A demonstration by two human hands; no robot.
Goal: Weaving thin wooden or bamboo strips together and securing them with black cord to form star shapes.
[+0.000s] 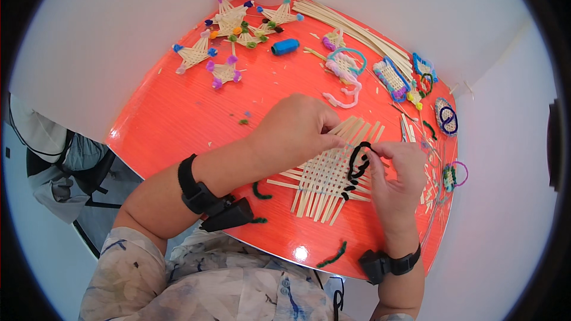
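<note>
A mat of woven pale strips (318,181) lies on the red table in front of me, its loose strip ends sticking out on all sides. My left hand (303,123) is closed at the mat's far edge, thumb and fingertips pinching the strips there. My right hand (397,172) is at the mat's right side, thumb and forefinger closed on a fuzzy black pipe cleaner (352,163). The pipe cleaner curves in a loop over the mat, and short black stitches run below it along the right edge. My right fingers partly hide that edge.
Woven stars with coloured tips (229,22) and a blue thread spool (285,47) lie at the far left. A bundle of loose strips (357,32) runs along the back. Small woven pieces (391,78), scissors (407,129) and scraps lie right. Green pipe cleaner pieces (333,255) lie near the front edge.
</note>
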